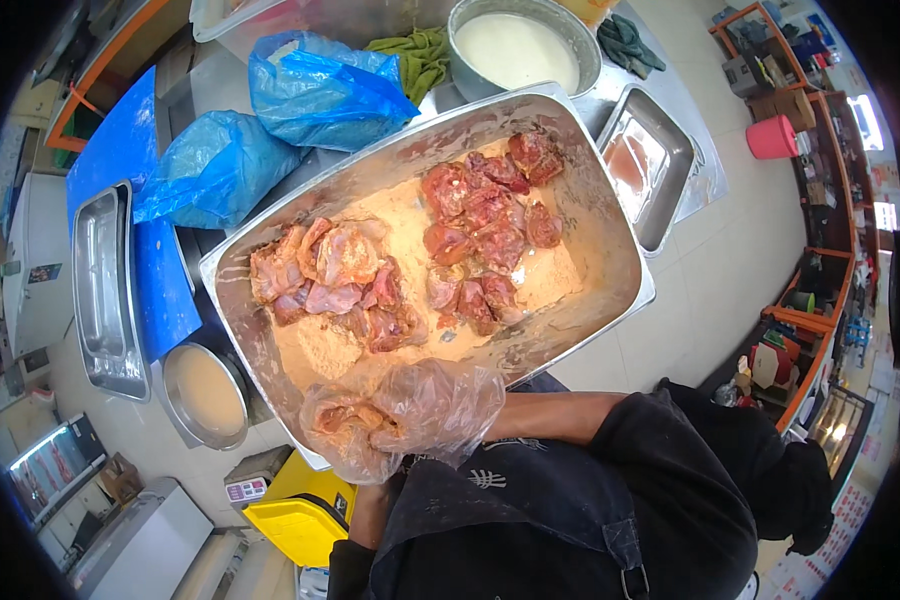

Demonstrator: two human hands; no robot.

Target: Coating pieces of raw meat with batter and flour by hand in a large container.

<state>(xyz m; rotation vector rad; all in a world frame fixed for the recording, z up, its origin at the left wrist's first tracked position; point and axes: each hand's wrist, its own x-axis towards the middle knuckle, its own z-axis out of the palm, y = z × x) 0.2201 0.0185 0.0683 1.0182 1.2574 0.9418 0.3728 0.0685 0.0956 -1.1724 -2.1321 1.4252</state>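
Both my hands wear loose clear plastic gloves and meet at the near edge of a large metal tray point(625, 215). My left hand point(345, 455) is closed round a flour-coated piece of meat point(353, 420). From the right, my right hand point(440, 405) curls against the same piece, its fingers partly hidden by the crumpled plastic. Pale orange flour point(330, 345) covers much of the tray bottom. On it lie two heaps of raw meat pieces: a partly floured heap point(335, 285) at the left and a redder, wetter heap point(485, 225) at the right.
Two blue plastic bags point(320, 90) and a metal pot of whitish liquid point(520, 50) stand beyond the tray. A shallow metal tray point(650, 160) lies at the right. At the left are a bowl of beige liquid point(207, 395), metal trays point(105, 290) and a yellow bin point(300, 510).
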